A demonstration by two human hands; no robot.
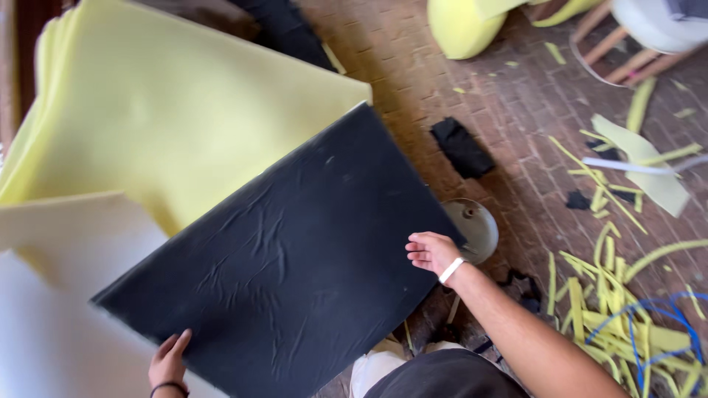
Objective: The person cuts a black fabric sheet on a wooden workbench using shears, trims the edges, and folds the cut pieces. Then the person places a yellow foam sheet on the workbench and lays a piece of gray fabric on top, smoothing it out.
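A large flat panel covered in wrinkled black fabric (295, 250) lies tilted across the middle of the view. My left hand (168, 362) grips its near left corner from below, thumb on the fabric. My right hand (431, 252) holds the panel's right edge, fingers curled onto the black surface; a white band sits on that wrist. Behind the panel a stack of pale yellow foam sheets (162, 103) leans or lies at the upper left, partly hidden by it.
White sheet material (66, 295) lies at the left. A round metal base (476, 225) stands on the brick floor (457, 96) by the panel's right edge. Yellow foam strips (612, 295), black fabric scraps (461, 147), a blue cord (649, 324) and a foam roll (461, 26) litter the right.
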